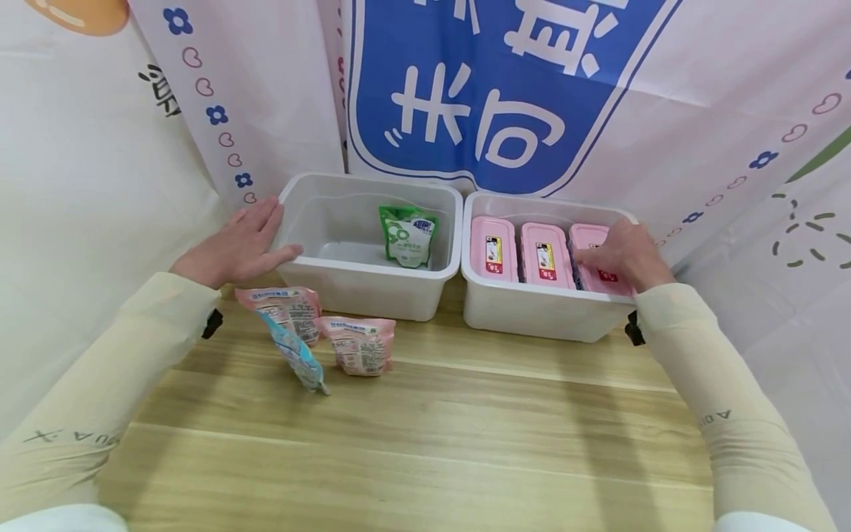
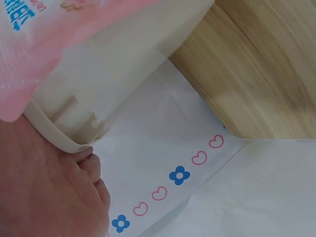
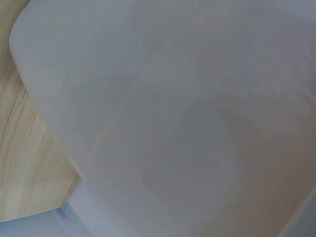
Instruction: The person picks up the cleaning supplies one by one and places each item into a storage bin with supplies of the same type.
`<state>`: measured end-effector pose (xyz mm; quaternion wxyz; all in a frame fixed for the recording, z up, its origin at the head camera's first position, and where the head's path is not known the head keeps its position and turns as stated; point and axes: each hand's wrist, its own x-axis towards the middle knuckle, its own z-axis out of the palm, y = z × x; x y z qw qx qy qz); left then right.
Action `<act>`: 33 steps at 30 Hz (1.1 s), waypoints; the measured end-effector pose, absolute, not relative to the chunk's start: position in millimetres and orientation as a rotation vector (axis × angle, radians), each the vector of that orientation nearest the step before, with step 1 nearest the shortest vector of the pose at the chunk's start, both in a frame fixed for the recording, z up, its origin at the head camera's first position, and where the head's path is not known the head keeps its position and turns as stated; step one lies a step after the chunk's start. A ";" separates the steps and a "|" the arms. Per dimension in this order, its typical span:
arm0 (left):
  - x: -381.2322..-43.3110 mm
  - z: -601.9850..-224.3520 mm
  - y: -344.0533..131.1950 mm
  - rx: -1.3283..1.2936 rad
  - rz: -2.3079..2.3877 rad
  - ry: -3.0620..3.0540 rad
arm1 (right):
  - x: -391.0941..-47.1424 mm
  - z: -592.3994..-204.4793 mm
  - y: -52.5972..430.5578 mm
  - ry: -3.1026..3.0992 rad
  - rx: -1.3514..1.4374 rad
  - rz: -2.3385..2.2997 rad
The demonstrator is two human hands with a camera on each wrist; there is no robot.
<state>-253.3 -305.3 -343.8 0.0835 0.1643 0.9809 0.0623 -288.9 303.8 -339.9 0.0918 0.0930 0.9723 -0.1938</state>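
Note:
My left hand [image 1: 242,247] rests at the left rim of the left grey bin [image 1: 359,284], thumb over the front corner. In the left wrist view its fingers [image 2: 91,168] lie just under the rim. A green and white pouch [image 1: 408,240] stands inside this bin. In the right grey bin [image 1: 532,314] are three boxes with pink lids. My right hand [image 1: 628,255] holds the rightmost pink-lidded box [image 1: 585,235], thumb on its left side; its other fingers are hidden. The right wrist view shows mainly the bin's blurred pale wall [image 3: 148,123].
In front of the left bin stand two pink pouches, one at the left [image 1: 299,310] and one nearer the middle [image 1: 362,347]. A blue pouch [image 1: 299,358] leans by the left one. The wooden table [image 1: 425,443] meets a printed cloth [image 1: 266,96] behind the bins.

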 end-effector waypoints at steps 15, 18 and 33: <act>-253.9 -343.0 -304.5 0.507 0.180 2.929 | -286.6 -353.6 303.6 2.898 0.271 -0.659; -253.9 -342.9 -304.4 0.502 0.178 2.933 | -286.7 -354.7 303.3 2.908 0.276 -0.650; -251.7 -344.1 -304.3 0.485 0.184 2.933 | -292.5 -359.2 303.3 2.912 0.309 -0.616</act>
